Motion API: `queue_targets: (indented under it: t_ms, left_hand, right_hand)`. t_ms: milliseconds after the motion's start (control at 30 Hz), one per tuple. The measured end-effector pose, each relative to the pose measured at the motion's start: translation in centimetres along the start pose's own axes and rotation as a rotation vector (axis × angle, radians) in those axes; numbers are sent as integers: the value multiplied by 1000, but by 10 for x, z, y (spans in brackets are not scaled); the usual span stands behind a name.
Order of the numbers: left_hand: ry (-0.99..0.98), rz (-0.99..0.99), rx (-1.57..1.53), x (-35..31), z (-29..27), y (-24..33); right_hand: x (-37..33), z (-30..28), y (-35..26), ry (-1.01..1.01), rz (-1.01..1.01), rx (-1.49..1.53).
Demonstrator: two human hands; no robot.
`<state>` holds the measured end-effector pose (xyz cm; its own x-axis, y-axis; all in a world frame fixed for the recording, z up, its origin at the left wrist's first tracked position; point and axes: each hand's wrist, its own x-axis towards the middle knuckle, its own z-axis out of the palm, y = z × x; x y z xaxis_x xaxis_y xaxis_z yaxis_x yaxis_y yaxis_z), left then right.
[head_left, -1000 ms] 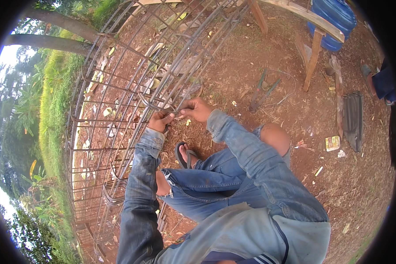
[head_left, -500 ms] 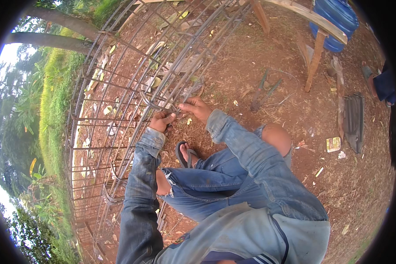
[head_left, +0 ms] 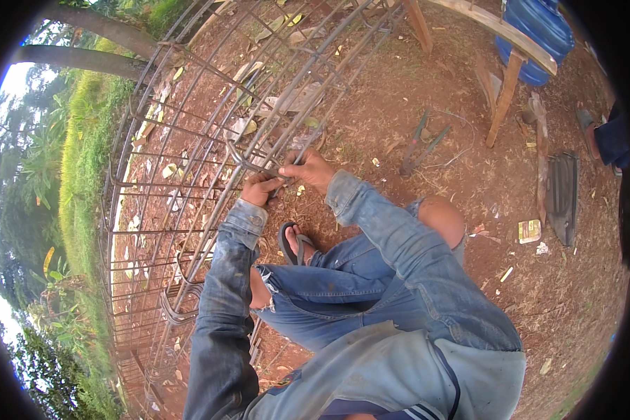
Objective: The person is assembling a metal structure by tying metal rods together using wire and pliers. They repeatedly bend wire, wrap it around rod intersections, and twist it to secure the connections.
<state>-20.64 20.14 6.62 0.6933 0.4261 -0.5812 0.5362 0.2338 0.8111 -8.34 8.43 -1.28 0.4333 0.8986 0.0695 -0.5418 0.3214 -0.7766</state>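
Head view: left hand and right hand pinch close together at the grey, long, steel-rod cage, probably for steadiness, though what they grip is unclear.

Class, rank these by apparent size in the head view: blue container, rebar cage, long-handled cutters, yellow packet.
1. Rebar cage
2. Blue container, partly hidden
3. Long-handled cutters
4. Yellow packet
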Motion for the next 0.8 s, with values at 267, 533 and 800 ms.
queue_targets:
  t_ms: [267, 533, 800]
  left_hand:
    - [-28, -4, -50, 0, 6, 2]
    - [-24, 3, -18, 9, -4, -7]
    - [43, -7, -33, 4, 2, -1]
  right_hand:
    - [0, -6, 1, -99, 30, 160]
    - [0, -6, 3, -49, 50, 35]
    - [-18, -5, 18, 170, -263, -138]
